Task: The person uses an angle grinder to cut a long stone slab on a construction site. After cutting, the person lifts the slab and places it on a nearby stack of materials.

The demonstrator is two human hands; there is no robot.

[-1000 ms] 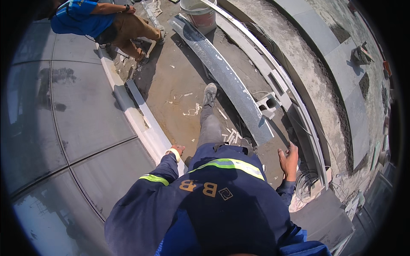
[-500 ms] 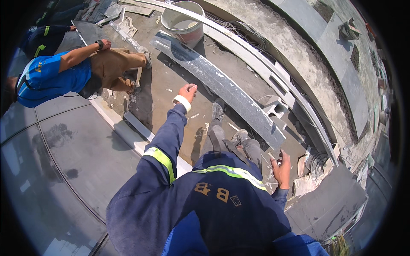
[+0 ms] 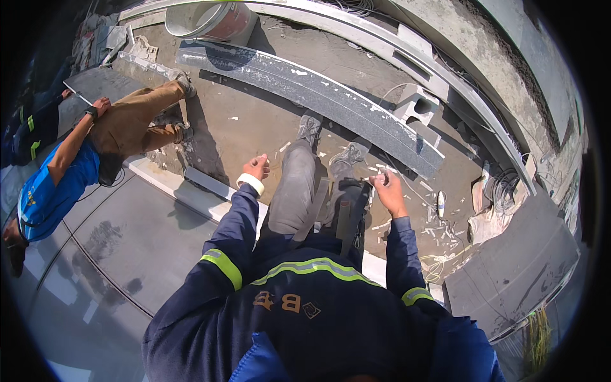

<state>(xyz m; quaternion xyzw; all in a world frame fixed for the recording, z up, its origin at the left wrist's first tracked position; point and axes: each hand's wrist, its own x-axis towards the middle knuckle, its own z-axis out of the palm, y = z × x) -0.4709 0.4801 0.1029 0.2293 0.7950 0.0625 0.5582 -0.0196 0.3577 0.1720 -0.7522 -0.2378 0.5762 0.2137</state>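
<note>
My left hand (image 3: pixel 256 167) is beside my left knee, its fingers loosely bent and apart, with nothing seen in it. Around that wrist sits a cream-white ring (image 3: pixel 250 184) like a roll of tape. My right hand (image 3: pixel 389 193) hangs over the debris by my right leg. Its fingers are curled in toward the thumb; whatever may be between the tips is too small to make out. Ahead of my shoes lies a long, slightly curved grey stone slab (image 3: pixel 312 95), touched by neither hand.
A white bucket (image 3: pixel 210 24) stands behind the slab's left end. A hollow concrete block (image 3: pixel 417 105) is near its right end. White scraps, a small bottle (image 3: pixel 441 204) and coiled wire (image 3: pixel 503 191) lie to the right. At left, a co-worker in a blue shirt (image 3: pixel 58 183) leans over.
My view has shifted, and the slab and bucket now appear farther left. My left hand has come back toward my body. My right hand has moved inward and its fingers have curled.
</note>
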